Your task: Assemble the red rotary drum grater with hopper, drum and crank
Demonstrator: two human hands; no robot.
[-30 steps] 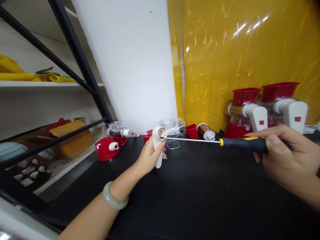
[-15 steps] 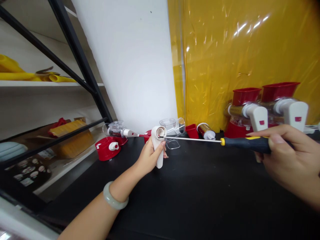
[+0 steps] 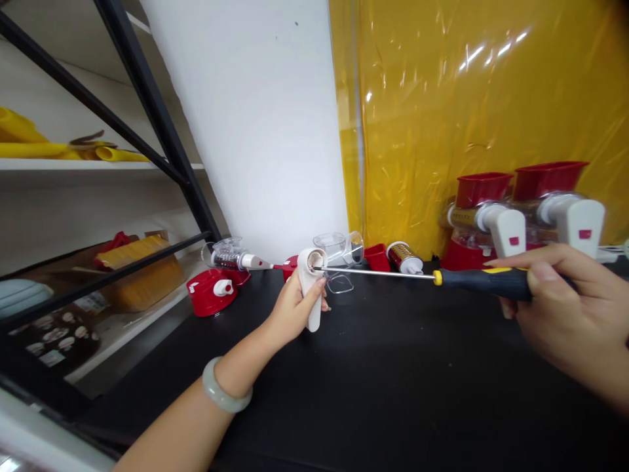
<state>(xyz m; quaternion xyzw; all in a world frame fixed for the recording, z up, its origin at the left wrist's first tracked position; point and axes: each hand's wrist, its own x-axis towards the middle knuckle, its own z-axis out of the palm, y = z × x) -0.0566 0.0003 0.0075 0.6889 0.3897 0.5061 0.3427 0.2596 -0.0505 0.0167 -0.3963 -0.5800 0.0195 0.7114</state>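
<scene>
My left hand (image 3: 291, 308) is closed around a white plastic crank handle (image 3: 310, 288), held up above the black table with its round socket at the top. In my right hand (image 3: 570, 301) is a screwdriver (image 3: 481, 283) with a black and yellow grip, held level and pointing left. Its long metal shaft reaches across to the handle, and the tip sits at the mouth of the round socket. Whether a screw is under the tip is too small to tell.
A red base (image 3: 212, 293) stands at the left on the black table (image 3: 393, 380). Behind lie a drum grater blade (image 3: 405, 257), a red hopper (image 3: 377, 257) and clear plastic parts (image 3: 337, 249). Two assembled rotary graters (image 3: 508, 229) stand at the right; a shelf (image 3: 147, 298) borders the left.
</scene>
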